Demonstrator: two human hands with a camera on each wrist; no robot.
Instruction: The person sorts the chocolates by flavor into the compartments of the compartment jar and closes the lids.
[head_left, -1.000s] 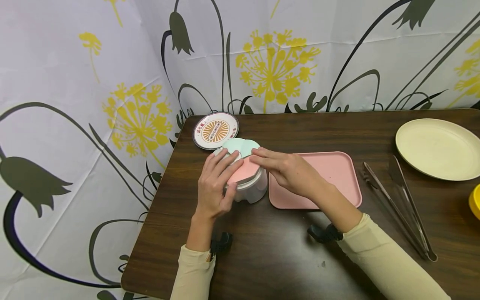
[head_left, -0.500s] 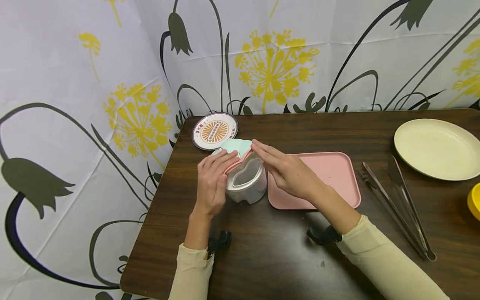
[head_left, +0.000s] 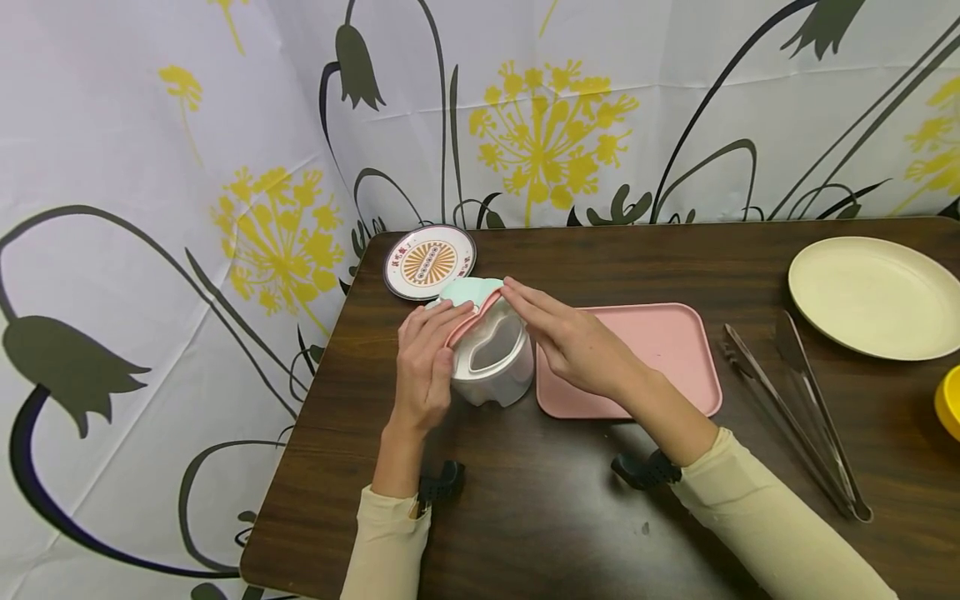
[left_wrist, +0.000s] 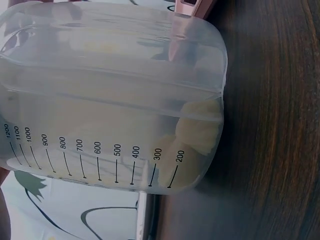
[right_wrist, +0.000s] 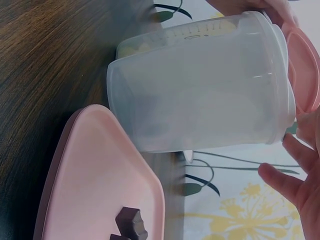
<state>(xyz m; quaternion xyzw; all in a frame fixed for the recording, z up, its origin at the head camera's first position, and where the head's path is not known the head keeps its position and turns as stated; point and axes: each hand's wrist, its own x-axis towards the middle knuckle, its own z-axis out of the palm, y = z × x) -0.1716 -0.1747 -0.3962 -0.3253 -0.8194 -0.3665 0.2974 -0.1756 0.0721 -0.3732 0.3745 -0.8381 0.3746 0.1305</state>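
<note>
A translucent storage container (head_left: 491, 387) with a pink and mint lid stands upright on the table, left of the pink tray. Its pink flap (right_wrist: 305, 70) is tipped up, baring an opening in the top, while the mint flap (head_left: 465, 290) lies behind. My left hand (head_left: 423, 367) holds the container at the lid's left side, fingers over the top and thumb along the near side. With straight fingers, my right hand (head_left: 581, 346) touches the raised flap's far edge. Pale yellow chunks (left_wrist: 195, 130) lie at the container's bottom, beside printed measuring marks.
Close to the container's right is the pink tray (head_left: 660, 333), bearing dark brown blocks (right_wrist: 131, 223). Metal tongs (head_left: 817, 433) lie farther right, below a cream plate (head_left: 877, 300). A patterned plate (head_left: 430, 262) sits behind, and a yellow object (head_left: 951, 404) shows at the right edge.
The pink flap has swung up from lying flat on the lid, exposing the opening beneath. My left thumb has drawn in toward the flap; both hands otherwise stay nearly in place.
</note>
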